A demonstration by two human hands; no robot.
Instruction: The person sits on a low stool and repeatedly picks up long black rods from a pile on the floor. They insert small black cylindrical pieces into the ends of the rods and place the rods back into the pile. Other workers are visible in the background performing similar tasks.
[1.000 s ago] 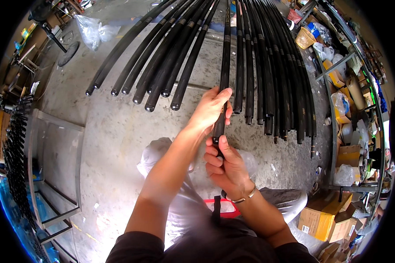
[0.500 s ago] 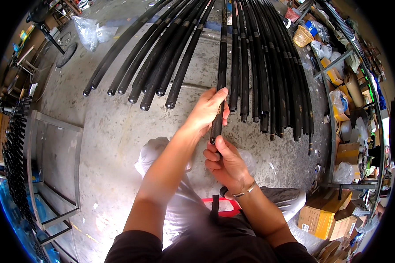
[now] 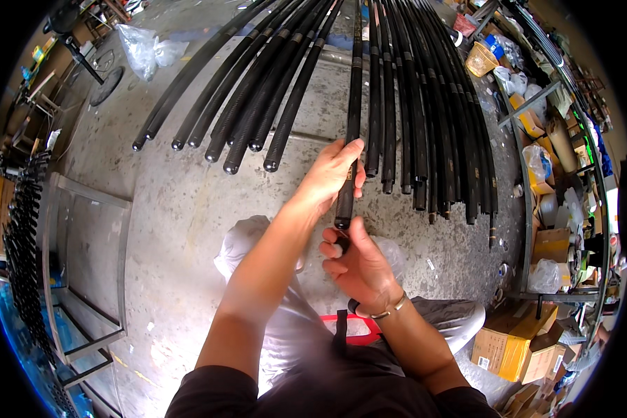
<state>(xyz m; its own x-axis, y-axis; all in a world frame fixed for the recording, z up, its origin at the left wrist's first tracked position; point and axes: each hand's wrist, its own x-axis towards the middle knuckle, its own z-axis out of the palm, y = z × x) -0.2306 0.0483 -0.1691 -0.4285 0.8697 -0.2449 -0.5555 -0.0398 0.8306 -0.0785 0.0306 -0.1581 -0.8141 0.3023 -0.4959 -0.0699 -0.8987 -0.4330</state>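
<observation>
My left hand [image 3: 329,175] is wrapped round a black fishing rod [image 3: 344,206], thumb along its top, a little above its lower end. The rod points away from me, between two groups of similar rods. Just below that rounded end, my right hand [image 3: 364,268] holds a small black cap [image 3: 342,244] in its bent fingers. A narrow gap separates the cap from the rod's end. The right thumb points up beside the rod tip, and a metal bracelet [image 3: 390,306] circles that wrist.
More black rods lie fanned out to the left [image 3: 244,129] and right [image 3: 442,132]. A metal frame [image 3: 125,265] stands at the left. On the right are a cluttered shelf [image 3: 571,296] and cardboard boxes [image 3: 508,341]. A plastic bag [image 3: 138,52] lies far left.
My right hand has drawn slightly down from the rod's end, and its fingers have loosened. The black cap now shows between them. The left hand has barely moved.
</observation>
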